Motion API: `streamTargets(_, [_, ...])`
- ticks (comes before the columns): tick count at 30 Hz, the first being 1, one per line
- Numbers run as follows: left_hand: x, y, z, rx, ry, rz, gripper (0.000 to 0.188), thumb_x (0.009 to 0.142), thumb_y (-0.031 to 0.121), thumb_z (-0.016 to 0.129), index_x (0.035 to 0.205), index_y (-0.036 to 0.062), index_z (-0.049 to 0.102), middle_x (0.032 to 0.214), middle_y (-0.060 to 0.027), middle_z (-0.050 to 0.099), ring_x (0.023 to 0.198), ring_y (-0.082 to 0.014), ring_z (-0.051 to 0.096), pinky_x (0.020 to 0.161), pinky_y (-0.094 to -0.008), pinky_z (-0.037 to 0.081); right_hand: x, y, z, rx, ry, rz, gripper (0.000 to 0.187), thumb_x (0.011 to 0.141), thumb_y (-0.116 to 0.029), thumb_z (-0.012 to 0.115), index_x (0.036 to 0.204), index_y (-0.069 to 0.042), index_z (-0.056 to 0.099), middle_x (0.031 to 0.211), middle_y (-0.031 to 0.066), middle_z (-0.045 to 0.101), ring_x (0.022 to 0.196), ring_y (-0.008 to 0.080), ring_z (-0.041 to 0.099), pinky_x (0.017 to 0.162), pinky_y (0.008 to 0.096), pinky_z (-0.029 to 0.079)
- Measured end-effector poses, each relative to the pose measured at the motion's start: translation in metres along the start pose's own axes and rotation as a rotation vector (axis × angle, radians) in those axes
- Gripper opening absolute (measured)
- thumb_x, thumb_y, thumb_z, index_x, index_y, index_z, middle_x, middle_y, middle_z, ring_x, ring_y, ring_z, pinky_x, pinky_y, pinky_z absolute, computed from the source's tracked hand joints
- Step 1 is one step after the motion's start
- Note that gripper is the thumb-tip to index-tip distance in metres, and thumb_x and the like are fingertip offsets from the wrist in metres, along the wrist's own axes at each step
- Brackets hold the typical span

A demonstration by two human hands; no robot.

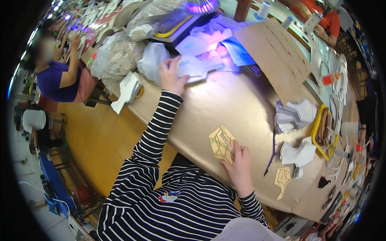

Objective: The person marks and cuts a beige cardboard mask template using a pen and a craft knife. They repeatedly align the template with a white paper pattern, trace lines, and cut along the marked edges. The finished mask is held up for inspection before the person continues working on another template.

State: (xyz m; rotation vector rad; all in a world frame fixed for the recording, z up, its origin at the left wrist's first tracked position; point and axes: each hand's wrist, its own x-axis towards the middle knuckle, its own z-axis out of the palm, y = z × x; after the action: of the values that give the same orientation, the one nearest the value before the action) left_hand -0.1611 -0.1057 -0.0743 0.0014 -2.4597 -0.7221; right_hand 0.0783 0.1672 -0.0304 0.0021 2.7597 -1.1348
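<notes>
The right hand (239,166) covers the lower right of the yellow template (220,141). Whether the left hand (172,76) grips or merely touches the white pieces (195,67) is unclear; the top edge crops the glowing lamp (202,5).

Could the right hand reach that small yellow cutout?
Probably yes: mostly bare table lies between the right hand and the small cutout, though that hand is holding a larger cutout.

Single head view, left lens of worn pair. Looks down past striped torso (181,205), upright, unmirrored. Surface (201,108) fills middle; left hand (173,77), right hand (240,166) near; floor (94,132) farther. Edges bend toward dark rim.
</notes>
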Motion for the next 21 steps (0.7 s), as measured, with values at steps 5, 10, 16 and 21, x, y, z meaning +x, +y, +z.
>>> streamTargets(5, [0.0,0.024,-0.028,-0.548,0.04,-0.074,0.027,0.083,-0.006,0.072,0.108,0.0031,0.07,0.109,-0.0095,0.063,0.098,-0.0201,0.064,0.09,-0.0282,0.052,-0.008,0.003,0.003,0.109,-0.109,0.31,0.054,0.078,-0.006,0.078,0.128,-0.002,0.058,0.103,0.0159,0.058,0.099,0.0338,0.056,0.086,0.0419,0.048])
streamTargets(10, [-0.006,0.048,-0.047,-0.879,0.021,-0.118,0.015,0.09,-0.005,0.069,0.105,-0.0038,0.068,0.111,-0.0072,0.067,0.099,-0.0136,0.066,0.084,-0.0254,0.053,0.001,0.025,-0.014,-0.076,0.1,0.085,0.028,0.075,-0.004,0.078,0.101,-0.001,0.066,0.093,0.0124,0.058,0.092,0.0312,0.057,0.081,0.0393,0.048])
streamTargets(16, [-0.044,0.053,-0.024,-1.054,-0.352,-0.514,0.02,0.09,-0.004,0.07,0.109,-0.0035,0.07,0.108,-0.0075,0.072,0.093,-0.0131,0.069,0.085,-0.0237,0.054,0.01,0.025,-0.042,0.006,-0.018,0.053,0.021,0.073,0.0,0.079,0.091,0.0,0.069,0.084,0.0096,0.062,0.079,0.0235,0.057,0.071,0.0326,0.048])
streamTargets(21, [-0.076,0.049,-0.006,-0.877,-0.516,-0.323,0.025,0.089,-0.001,0.07,0.114,-0.0025,0.07,0.113,-0.0122,0.072,0.102,-0.021,0.069,0.09,-0.029,0.055,0.013,0.019,-0.08,0.185,-0.078,0.097,0.016,0.077,0.0,0.078,0.092,0.0,0.073,0.081,0.0054,0.067,0.07,0.0138,0.056,0.063,0.0262,0.045])
